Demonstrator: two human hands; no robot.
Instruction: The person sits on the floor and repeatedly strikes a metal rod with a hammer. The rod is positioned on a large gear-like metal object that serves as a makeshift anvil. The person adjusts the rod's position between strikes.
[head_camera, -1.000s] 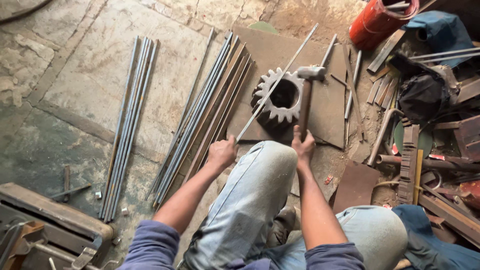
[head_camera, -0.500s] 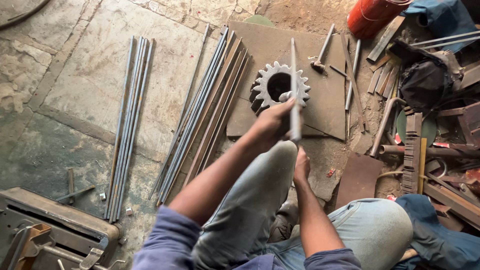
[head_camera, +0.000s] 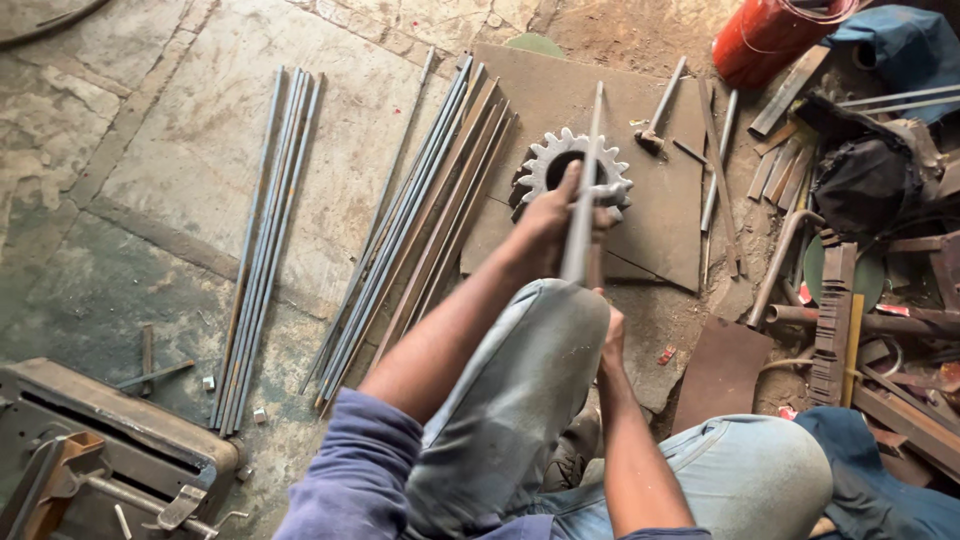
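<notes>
1. a thin steel rod (head_camera: 585, 190) is gripped by the left hand (head_camera: 548, 225), fingers curled around it, above a raised knee.
2. the right hand (head_camera: 610, 335) is mostly hidden behind the knee; its grip cannot be told.
3. a toothed gear (head_camera: 535, 170) is seen lying on a steel plate (head_camera: 660, 200) beyond.

Counting the things
One toothed gear (head_camera: 572, 178), one hammer (head_camera: 660, 112), one red tank (head_camera: 775, 38), two hands.

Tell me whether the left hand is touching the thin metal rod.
Touching. The head view shows the left hand with its fingers closed around the thin metal rod, which runs on past the toothed gear on the floor.
</notes>
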